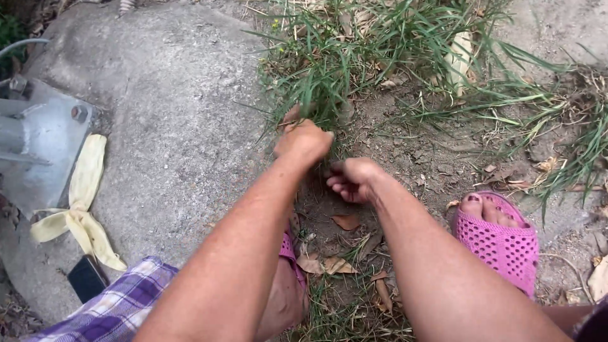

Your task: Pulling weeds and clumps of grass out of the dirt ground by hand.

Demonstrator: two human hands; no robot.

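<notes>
The left hand (pixel 303 140) is closed in a tight grip around the base of a grass clump (pixel 329 66), which grows at the far middle of the scene where the bare soil (pixel 430 158) meets a large grey concrete slab (pixel 171 114). The right hand (pixel 352 180) sits just near and right of it, low over the soil, its fingers (pixel 339 185) curled inward; whether they pinch anything cannot be told. Dry brown leaves (pixel 346 221) lie on the ground below both forearms. At the right, a foot in a pink perforated slipper (pixel 500 244) rests on the dirt. On the slab to the left lie a pale yellow strip of husk (pixel 85 190), a dark phone (pixel 87 277) and, at the edge, a grey bolted metal base plate (pixel 47 142). Purple checked cloth (pixel 120 307) shows at the near left.
</notes>
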